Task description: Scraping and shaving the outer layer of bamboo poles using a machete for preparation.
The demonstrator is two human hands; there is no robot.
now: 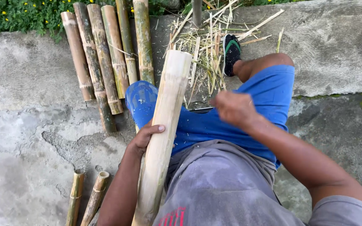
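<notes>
Cracked concrete ground (26, 138) | left hand (144, 138) grips peeled bamboo pole (164, 125)

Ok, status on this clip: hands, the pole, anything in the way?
Left hand gripping peeled bamboo pole, propped across the lap. Right hand closed, blurred, contents unclear. Unpeeled bamboo poles and shavings lie ahead on the concrete, clear of the pole.

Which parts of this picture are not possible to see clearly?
- Right hand, head view: motion blur hides the fingers and whatever it may hold.
- Peeled bamboo pole in the left hand: its lower end is cut off by the bottom edge.
- Two short bamboo pieces: also cut by the bottom edge.
- Dark object on the blue shorts: mostly hidden by the right hand.
</notes>
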